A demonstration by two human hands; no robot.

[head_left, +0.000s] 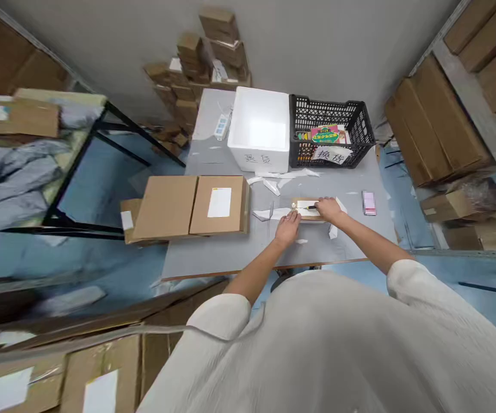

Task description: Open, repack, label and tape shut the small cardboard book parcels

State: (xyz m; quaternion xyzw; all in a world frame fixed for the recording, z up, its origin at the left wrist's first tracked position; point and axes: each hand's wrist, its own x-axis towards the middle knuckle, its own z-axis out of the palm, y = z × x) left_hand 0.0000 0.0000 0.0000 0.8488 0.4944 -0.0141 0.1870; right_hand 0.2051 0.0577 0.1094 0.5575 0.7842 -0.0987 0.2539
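Observation:
A small cardboard box [310, 213] with a white label on top lies on the grey table in front of me. My left hand [288, 227] grips its near left corner. In my right hand [329, 209], at the box's right end, is a box cutter [312, 207] with a dark and yellow handle, its tip pointing left over the label. Torn white paper or wrapping [277, 213] sticks out to the left of the box, and another white scrap [332, 232] shows at its right. My fingers partly cover both ends of the box.
Two larger cartons [219, 211] [168, 206] stand on the left of the table [213, 252]. A white foam bin [258, 155] and a black crate [362, 155] holding colourful packets are at the back. A phone [368, 203] lies to the right. Stacked boxes [190, 63] line the wall.

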